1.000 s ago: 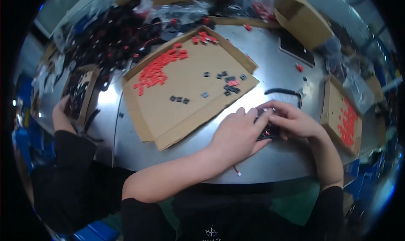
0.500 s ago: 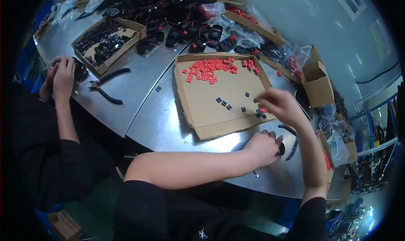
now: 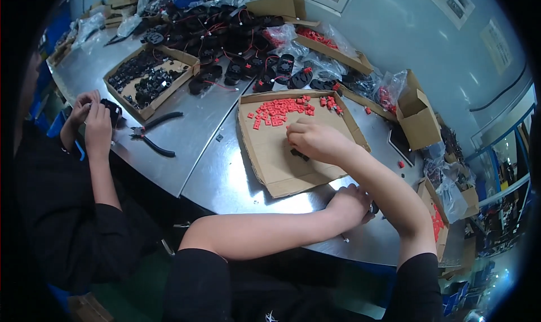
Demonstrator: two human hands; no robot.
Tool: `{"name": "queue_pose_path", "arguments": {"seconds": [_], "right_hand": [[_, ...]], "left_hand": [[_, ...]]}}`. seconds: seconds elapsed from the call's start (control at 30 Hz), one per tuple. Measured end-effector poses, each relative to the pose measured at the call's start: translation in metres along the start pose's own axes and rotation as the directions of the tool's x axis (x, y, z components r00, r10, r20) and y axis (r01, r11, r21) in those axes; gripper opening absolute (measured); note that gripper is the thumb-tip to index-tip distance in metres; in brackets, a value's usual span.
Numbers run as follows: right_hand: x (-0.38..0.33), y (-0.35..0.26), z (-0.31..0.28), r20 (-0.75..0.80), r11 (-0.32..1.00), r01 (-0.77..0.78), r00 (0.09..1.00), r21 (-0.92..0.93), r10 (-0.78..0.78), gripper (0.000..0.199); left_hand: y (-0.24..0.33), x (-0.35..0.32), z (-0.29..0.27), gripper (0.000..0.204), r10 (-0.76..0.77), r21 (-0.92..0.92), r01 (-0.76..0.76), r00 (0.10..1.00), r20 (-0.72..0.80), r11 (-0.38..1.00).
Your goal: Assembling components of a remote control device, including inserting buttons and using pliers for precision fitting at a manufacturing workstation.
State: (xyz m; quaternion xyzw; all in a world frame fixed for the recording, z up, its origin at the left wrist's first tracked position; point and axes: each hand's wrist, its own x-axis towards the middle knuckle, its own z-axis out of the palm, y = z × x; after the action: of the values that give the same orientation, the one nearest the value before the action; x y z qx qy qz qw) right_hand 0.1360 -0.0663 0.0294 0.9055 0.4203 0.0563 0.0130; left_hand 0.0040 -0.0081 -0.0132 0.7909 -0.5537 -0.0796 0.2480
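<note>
Moved from the right side of the cardboard tray (image 3: 260, 158) to its middle, the right hand (image 3: 314, 139) curls over small black pieces (image 3: 300, 154), whether gripping one impossible to tell, while the left hand (image 3: 350, 202) clasps a mostly hidden dark part (image 3: 373, 208) at the metal surface (image 3: 222, 178), apparently steadying it so the right can reach.

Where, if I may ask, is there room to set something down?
Bare metal table lies between the pliers and the middle cardboard tray, save one small black square. Another patch separates that tray from the dark flat panel. The far side is crowded with heaped black parts, and the right hand is over the tray.
</note>
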Motion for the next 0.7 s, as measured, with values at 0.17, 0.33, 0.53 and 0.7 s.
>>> {"name": "queue_pose_path", "arguments": {"seconds": [0.17, 0.33, 0.53, 0.7], "right_hand": [[-0.004, -0.028, -0.015, 0.195, 0.838, -0.43, 0.902, 0.337, 0.384, 0.019], [-0.03, -0.015, 0.003, -0.007, 0.869, -0.377, 0.916, 0.321, 0.4, 0.019], [-0.099, -0.008, -0.024, -0.361, 0.834, -0.276, 0.804, 0.477, 0.473, 0.012], [-0.244, -0.047, -0.017, -0.155, 0.496, -0.548, 0.552, 0.674, 0.82, 0.006]], "left_hand": [[0.017, 0.0, -0.007, 0.037, -0.132, 0.023, 0.13, 0.969, 0.211, 0.991], [-0.002, 0.048, 0.07, 0.044, 0.113, 0.028, -0.117, 0.988, 0.103, 0.993], [-0.011, 0.034, 0.09, 0.059, 0.097, 0.106, -0.048, 0.845, -0.525, 0.993], [0.005, 0.023, 0.055, 0.059, 0.076, -0.15, -0.121, 0.959, -0.275, 0.981]]}}
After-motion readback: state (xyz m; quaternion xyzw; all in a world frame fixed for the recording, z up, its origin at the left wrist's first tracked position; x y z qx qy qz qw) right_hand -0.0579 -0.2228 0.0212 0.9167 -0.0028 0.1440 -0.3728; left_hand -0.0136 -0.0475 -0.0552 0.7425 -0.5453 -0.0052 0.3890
